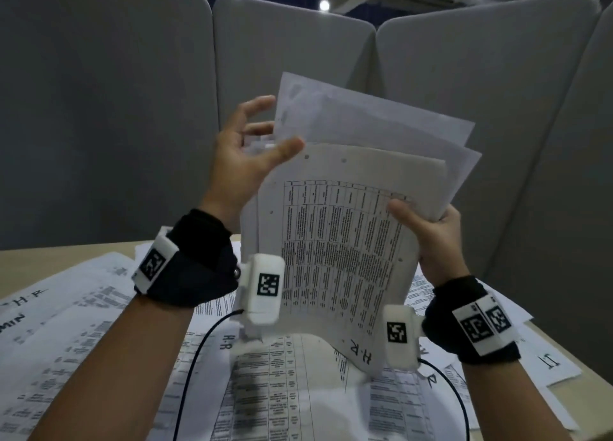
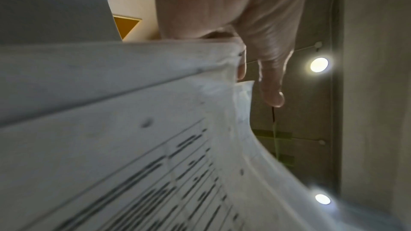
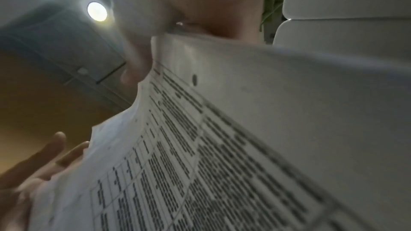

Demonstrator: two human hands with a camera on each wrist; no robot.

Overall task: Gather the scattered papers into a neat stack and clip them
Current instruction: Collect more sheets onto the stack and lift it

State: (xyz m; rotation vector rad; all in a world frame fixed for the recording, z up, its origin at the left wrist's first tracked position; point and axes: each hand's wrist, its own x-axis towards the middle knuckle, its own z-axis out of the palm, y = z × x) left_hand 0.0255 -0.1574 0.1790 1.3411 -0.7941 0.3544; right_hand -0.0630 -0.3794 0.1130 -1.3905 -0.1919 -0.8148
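Observation:
A bundle of printed papers (image 1: 338,241) stands upright above the desk, its sheets fanned unevenly at the top. The front sheet carries a table and the letters "H.R". My right hand (image 1: 426,230) grips the bundle's right edge, thumb on the front and fingers behind. My left hand (image 1: 265,132) is at the upper left edge with spread, fairly straight fingers, and its thumb touches the front sheet. The left wrist view shows the papers (image 2: 133,147) beside the extended thumb (image 2: 271,85). In the right wrist view the sheets (image 3: 244,147) fill the frame. No clip is in view.
Scattered printed sheets (image 1: 83,324) cover the beige desk (image 1: 49,258), among them one marked "H.R" (image 1: 229,341) and one marked "JT" (image 1: 557,361) at the right edge. Grey partition panels (image 1: 99,108) wall in the back and sides.

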